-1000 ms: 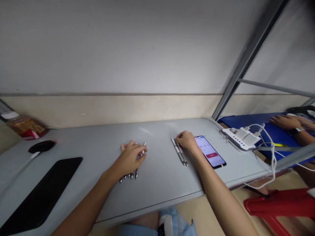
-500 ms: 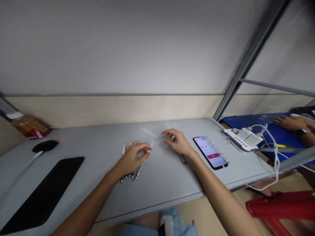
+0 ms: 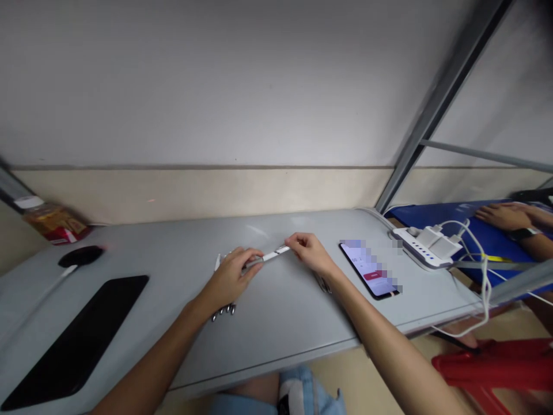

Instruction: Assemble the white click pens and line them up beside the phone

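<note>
A slim white pen [image 3: 275, 253] is stretched between my two hands above the grey table [image 3: 276, 323]. My left hand [image 3: 235, 274] pinches its left end between thumb and fingers. The other end is gripped by the fingertips of my right hand [image 3: 307, 251]. Beneath my left hand lie several pens [image 3: 223, 310] in a row, their silver ends showing and the rest mostly covered. Beside my right wrist rest silver-ended items [image 3: 325, 285] that look like pens, partly hidden by the forearm.
Right of my hands lies a lit phone [image 3: 369, 271], then a white power strip [image 3: 425, 246] with chargers and cables. On the left are a black mat [image 3: 80, 340], a dark round pad [image 3: 80, 256] and a bottle [image 3: 56, 222]. Another person's hand [image 3: 505, 217] rests on a blue surface.
My right hand was open and apart from the pen; its fingers have closed on the pen's end. The pen in my left hand has swung from steeply slanted to nearly level.
</note>
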Motion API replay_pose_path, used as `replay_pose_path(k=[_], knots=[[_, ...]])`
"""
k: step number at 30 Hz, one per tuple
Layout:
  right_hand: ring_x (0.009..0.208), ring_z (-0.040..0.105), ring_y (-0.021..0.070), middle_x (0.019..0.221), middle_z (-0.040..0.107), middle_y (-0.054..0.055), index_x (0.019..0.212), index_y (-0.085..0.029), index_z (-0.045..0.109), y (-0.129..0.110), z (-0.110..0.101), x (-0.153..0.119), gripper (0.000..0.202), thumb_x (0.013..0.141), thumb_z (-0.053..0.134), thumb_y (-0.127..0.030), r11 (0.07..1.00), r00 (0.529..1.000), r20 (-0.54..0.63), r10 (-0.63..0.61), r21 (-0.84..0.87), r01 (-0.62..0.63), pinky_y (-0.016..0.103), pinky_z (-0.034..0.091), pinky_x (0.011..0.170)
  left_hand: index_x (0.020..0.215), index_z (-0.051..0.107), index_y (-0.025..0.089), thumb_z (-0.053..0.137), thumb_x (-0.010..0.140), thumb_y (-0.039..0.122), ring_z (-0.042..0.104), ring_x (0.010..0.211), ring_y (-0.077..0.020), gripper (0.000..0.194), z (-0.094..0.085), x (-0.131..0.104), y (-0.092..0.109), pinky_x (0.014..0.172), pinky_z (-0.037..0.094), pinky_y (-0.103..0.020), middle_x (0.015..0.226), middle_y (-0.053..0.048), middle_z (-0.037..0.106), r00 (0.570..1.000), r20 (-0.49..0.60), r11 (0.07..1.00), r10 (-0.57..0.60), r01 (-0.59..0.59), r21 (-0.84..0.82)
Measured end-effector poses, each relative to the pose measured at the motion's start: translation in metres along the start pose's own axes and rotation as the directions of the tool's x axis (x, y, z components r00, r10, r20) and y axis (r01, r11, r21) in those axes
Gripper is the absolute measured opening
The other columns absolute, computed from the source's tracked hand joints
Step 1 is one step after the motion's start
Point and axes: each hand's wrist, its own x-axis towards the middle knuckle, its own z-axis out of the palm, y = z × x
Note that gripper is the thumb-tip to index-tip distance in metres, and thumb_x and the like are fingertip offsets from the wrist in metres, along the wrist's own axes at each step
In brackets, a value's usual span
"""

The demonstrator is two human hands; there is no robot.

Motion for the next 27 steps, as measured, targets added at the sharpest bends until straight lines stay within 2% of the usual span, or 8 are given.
replay_pose_path(k=[3, 7, 10, 13, 15, 20, 24, 27], knots=[[0.046, 0.032, 0.0076, 0.051, 0.041, -0.005, 0.060, -0.016, 0.056, 0.001, -0.003, 0.000, 0.044, 0.084, 0.056, -0.053, 0.986, 0.982, 0.122, 0.147, 0.059, -0.155, 0.023, 0.023, 0.046, 0.105, 0.062, 0.022, 0.041, 0.096, 0.037, 0.058, 0.089, -0.0174, 0.027, 0.001, 0.002, -0.005, 0.081, 0.043, -0.032, 0.096, -0.003, 0.064, 0.998, -0.048, 0.995, 0.048, -0.044, 0.084], [0.043, 0.031, 0.0066, 0.051, 0.042, -0.004, 0.068, -0.014, 0.063, 0.002, -0.002, -0.001, 0.048, 0.083, 0.055, -0.059, 0.930, 0.901, 0.325, 0.287, 0.132, -0.344, 0.022, 0.019, 0.043, 0.098, 0.057, 0.020, 0.034, 0.098, 0.028, 0.053, 0.089, -0.0205, 0.024, 0.003, 0.002, -0.005, 0.080, 0.037, -0.036, 0.092, -0.005, 0.063, 0.990, -0.056, 0.950, 0.126, -0.104, 0.293], [0.043, 0.027, 0.0062, 0.051, 0.038, -0.006, 0.066, -0.015, 0.058, 0.000, 0.000, -0.002, 0.046, 0.081, 0.058, -0.058, 0.897, 0.888, 0.343, 0.307, 0.206, -0.390, 0.023, 0.018, 0.043, 0.091, 0.053, 0.020, 0.032, 0.097, 0.021, 0.050, 0.084, -0.0215, 0.022, 0.002, 0.001, -0.001, 0.077, 0.034, -0.037, 0.086, -0.004, 0.061, 0.987, -0.013, 0.908, 0.162, -0.144, 0.394], [0.045, 0.026, 0.0072, 0.051, 0.035, -0.006, 0.065, -0.016, 0.055, -0.003, 0.002, -0.004, 0.046, 0.083, 0.056, -0.058, 0.937, 0.925, 0.307, 0.226, 0.191, -0.292, 0.023, 0.019, 0.046, 0.080, 0.049, 0.021, 0.034, 0.090, 0.011, 0.047, 0.078, -0.0210, 0.021, 0.002, 0.000, 0.000, 0.073, 0.034, -0.036, 0.076, -0.004, 0.057, 0.986, -0.005, 0.910, 0.167, -0.152, 0.385], [0.049, 0.029, 0.0083, 0.052, 0.035, -0.005, 0.065, -0.017, 0.055, -0.003, 0.004, -0.005, 0.045, 0.086, 0.053, -0.056, 0.987, 0.959, 0.268, 0.097, 0.101, -0.128, 0.023, 0.021, 0.048, 0.075, 0.047, 0.021, 0.034, 0.086, 0.007, 0.046, 0.075, -0.0208, 0.022, 0.002, 0.000, -0.003, 0.071, 0.035, -0.035, 0.073, -0.004, 0.054, 0.991, -0.030, 0.929, 0.133, -0.114, 0.351], [0.066, 0.047, 0.0127, 0.069, 0.056, 0.000, 0.078, -0.018, 0.065, -0.002, 0.008, -0.007, 0.030, 0.090, 0.052, -0.043, 0.959, 0.970, 0.127, -0.206, -0.170, 0.226, 0.023, 0.034, 0.062, 0.075, 0.046, 0.022, 0.033, 0.087, 0.011, 0.048, 0.071, -0.0192, 0.021, 0.005, 0.001, -0.015, 0.069, 0.037, -0.032, 0.072, -0.002, 0.052, 0.998, -0.044, 0.973, 0.035, -0.024, 0.231], [0.079, 0.056, 0.0150, 0.097, 0.065, 0.004, 0.104, -0.022, 0.066, 0.001, 0.009, -0.005, 0.028, 0.083, 0.064, -0.040, 0.963, 0.968, 0.060, -0.242, -0.105, 0.247, 0.024, 0.040, 0.069, 0.081, 0.049, 0.022, 0.031, 0.094, 0.019, 0.051, 0.078, -0.0191, 0.023, 0.008, 0.002, -0.018, 0.076, 0.037, -0.033, 0.078, -0.002, 0.056, 0.998, -0.052, 0.980, 0.027, -0.016, 0.201], [0.068, 0.054, 0.0135, 0.079, 0.064, 0.002, 0.099, -0.018, 0.068, 0.005, 0.008, -0.004, 0.031, 0.087, 0.057, -0.044, 0.987, 0.990, 0.071, -0.123, -0.098, 0.130, 0.025, 0.040, 0.066, 0.085, 0.051, 0.022, 0.029, 0.097, 0.023, 0.051, 0.082, -0.0198, 0.025, 0.009, 0.002, -0.016, 0.079, 0.035, -0.035, 0.081, -0.002, 0.057, 0.998, -0.056, 0.975, 0.036, -0.023, 0.219]])
